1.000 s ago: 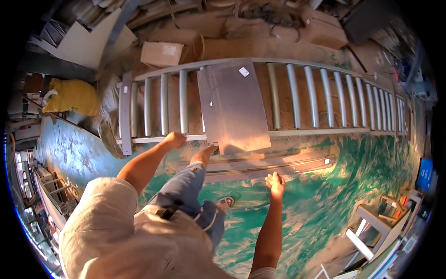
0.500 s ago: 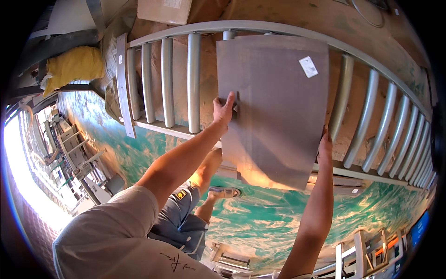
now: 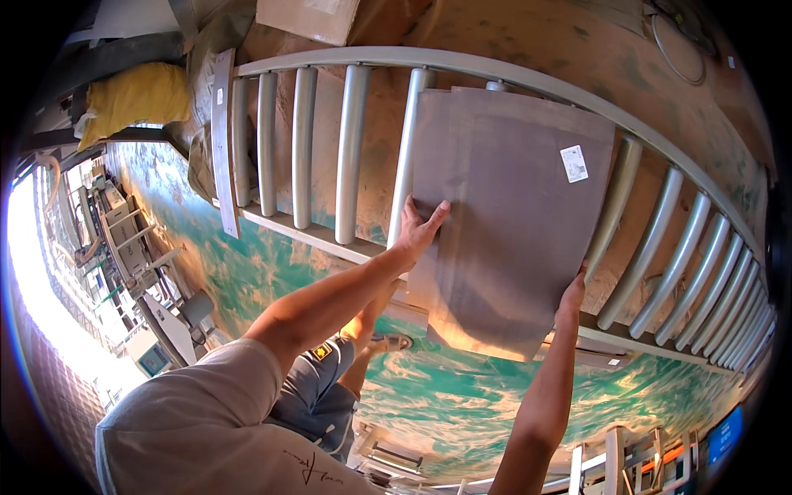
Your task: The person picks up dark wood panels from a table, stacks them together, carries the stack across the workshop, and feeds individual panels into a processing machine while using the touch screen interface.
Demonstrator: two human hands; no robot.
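Note:
Over the metal roller conveyor (image 3: 351, 157) lie flat brown boards (image 3: 520, 214), at least two, with one offset to the left of the other. A white label (image 3: 574, 163) is stuck near the upper right of the top board. My left hand (image 3: 419, 229) grips the left edge, its thumb on the upper face and its fingers partly hidden. My right hand (image 3: 571, 299) is closed on the right edge lower down, most of its fingers out of sight underneath. Whether the boards rest fully on the rollers, I cannot tell.
A narrow flat strip (image 3: 223, 140) crosses the conveyor's left end. Beyond it lie a yellow sack (image 3: 139, 103) and, at the far side, a cardboard box (image 3: 309, 16). The green floor (image 3: 445, 396) is streaked with dust. Metal racks (image 3: 615, 466) stand at the lower right.
The boards sit further right and lower in view, and a left strip of a second board now shows. My left hand's thumb has swung inward over the face. My head view has shifted slightly.

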